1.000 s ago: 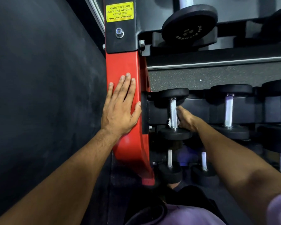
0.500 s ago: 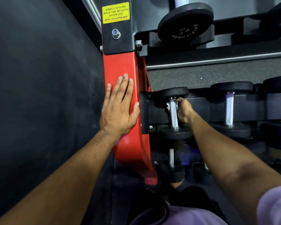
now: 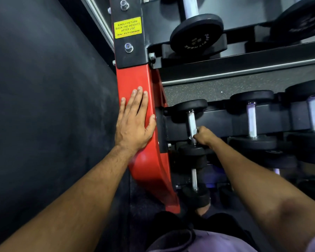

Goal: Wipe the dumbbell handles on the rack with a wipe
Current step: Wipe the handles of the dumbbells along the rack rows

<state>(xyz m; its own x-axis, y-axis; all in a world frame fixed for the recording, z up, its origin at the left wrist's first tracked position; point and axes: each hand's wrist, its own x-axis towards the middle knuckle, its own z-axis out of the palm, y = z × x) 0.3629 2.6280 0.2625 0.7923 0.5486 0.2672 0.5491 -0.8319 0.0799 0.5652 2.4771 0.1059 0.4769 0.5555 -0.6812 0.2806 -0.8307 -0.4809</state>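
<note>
Left hand lies flat on the red steel rack upright; right hand grips a white wipe round the near end of the leftmost chrome dumbbell handle.

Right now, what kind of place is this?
Most likely a gym's free-weights corner: black round-headed dumbbells with steel handles on a tiered red-and-black steel rack, plus a yellow "kindly return back the weights after use" sticker.

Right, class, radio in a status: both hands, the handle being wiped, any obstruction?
Left hand flat on red steel rack upright. Right hand grips white wipe round leftmost chrome dumbbell handle. No obstruction seen.
</note>
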